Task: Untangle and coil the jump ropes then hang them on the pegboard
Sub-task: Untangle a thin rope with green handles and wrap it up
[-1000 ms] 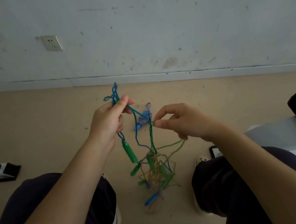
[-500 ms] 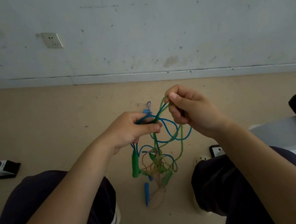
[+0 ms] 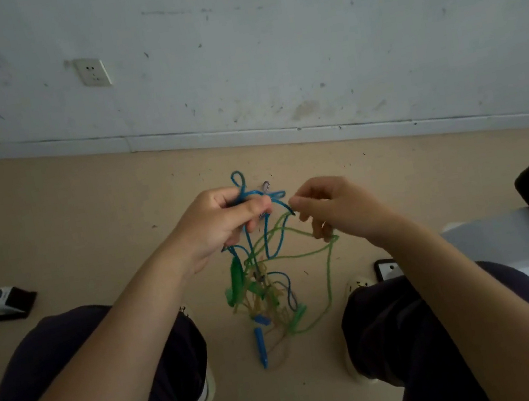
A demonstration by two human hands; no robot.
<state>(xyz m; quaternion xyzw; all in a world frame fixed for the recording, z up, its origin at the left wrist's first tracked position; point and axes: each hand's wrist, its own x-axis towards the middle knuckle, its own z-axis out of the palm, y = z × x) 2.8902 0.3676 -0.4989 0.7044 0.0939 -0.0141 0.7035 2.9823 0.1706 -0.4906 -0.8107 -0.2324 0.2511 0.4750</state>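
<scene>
Jump ropes (image 3: 262,280) hung tangled below my left hand (image 3: 221,222), which clenched the blue cord (image 3: 240,186); my right hand (image 3: 330,210) pinched a green strand (image 3: 328,273). Light, limp, probably slippery; grip near handles.

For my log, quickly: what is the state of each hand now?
Left hand: grips the blue rope.
Right hand: pinches the blue rope's strand.

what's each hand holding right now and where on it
Left hand grips the blue rope at its bunched upper loops. Right hand pinches the blue rope's strand near the top of the tangle.
</scene>
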